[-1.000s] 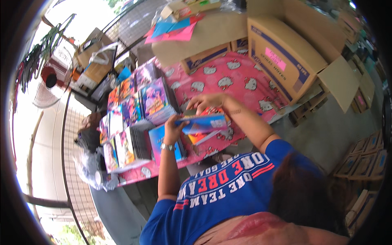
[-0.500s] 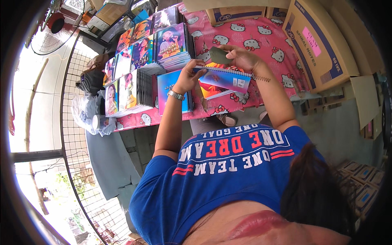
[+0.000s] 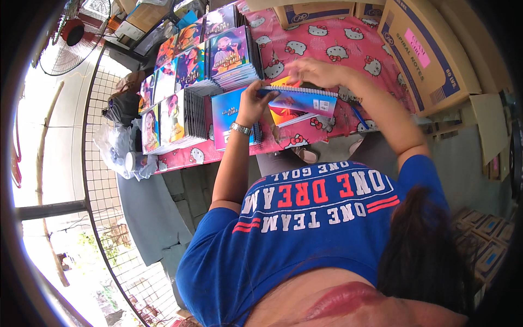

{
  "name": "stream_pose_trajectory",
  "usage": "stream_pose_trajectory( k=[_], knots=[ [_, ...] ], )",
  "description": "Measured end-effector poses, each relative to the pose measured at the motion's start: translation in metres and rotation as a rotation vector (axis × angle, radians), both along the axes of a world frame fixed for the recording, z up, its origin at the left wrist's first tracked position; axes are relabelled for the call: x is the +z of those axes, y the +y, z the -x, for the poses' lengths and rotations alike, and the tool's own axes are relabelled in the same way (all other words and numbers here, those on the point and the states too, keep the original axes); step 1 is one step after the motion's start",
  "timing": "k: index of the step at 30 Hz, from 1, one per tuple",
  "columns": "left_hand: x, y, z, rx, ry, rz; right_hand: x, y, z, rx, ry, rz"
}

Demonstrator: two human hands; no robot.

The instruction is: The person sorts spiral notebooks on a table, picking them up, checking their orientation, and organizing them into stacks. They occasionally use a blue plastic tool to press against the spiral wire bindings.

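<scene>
My left hand grips the left end of a spiral notebook, fingers behind and thumb in front. The notebook is tilted up, its blue-and-pink back toward me, with a dark coil along the upper edge. Loose wire of the coil sticks out past its right end. My right hand hovers just above that coiled edge, its fingers smeared by motion; whether it holds anything does not show. Under the raised notebook lies a brightly coloured orange-yellow cover. A blue-and-pink notebook lies beside my left wrist.
Stacks of spiral notebooks stand at the left of the pink patterned tablecloth. A blue pen lies near the front edge. One large cardboard box stands at right, a plastic bag at left, and a fan far left.
My right hand has moved up and left along the notebook's coil. The grey-green card it held can no longer be seen. The blue pen has come into view; my left hand keeps its grip.
</scene>
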State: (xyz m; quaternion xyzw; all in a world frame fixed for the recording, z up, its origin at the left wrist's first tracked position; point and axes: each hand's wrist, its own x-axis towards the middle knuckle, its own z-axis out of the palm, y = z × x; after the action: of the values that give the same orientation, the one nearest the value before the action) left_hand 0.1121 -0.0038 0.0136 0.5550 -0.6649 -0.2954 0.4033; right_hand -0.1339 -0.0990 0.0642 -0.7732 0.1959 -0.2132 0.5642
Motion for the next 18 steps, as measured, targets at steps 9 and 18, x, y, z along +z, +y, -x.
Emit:
stream_pose_trajectory(
  k=[9, 18],
  knots=[
    [0.0, -0.002, 0.006, 0.021, 0.086, -0.008, 0.031, 0.039, -0.025, -0.144, 0.617, 0.887],
    [0.004, 0.005, 0.006, -0.006, 0.047, 0.053, 0.021, 0.037, -0.042, -0.091, 0.392, 0.893]
  ],
)
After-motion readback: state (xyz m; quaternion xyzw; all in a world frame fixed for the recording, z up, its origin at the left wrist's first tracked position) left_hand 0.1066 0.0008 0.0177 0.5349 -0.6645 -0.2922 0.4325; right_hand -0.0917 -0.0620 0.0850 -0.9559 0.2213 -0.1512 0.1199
